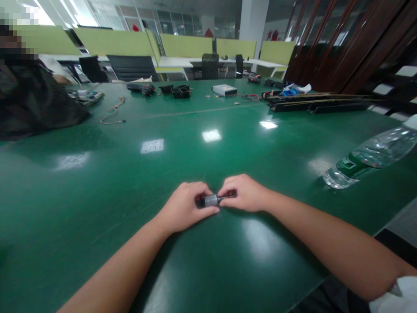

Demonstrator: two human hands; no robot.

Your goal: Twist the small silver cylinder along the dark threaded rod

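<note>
A small cylindrical object (211, 200), grey in the middle with dark ends, lies between my two hands just above the green table (182, 161). My left hand (187, 206) is closed around its left end, with the thumb below and the fingers above. On the other side, my right hand (243, 193) pinches the thin dark end between thumb and fingers. The fingers hide part of both ends, and I cannot make out exactly what the object is.
A clear bottle (368, 156) with a green label stands at the right. Farther back are a grey box (224, 90), black parts (180, 91), a cable (114, 113) and long dark strips (319, 103). A person in dark clothing (39, 98) is at the left.
</note>
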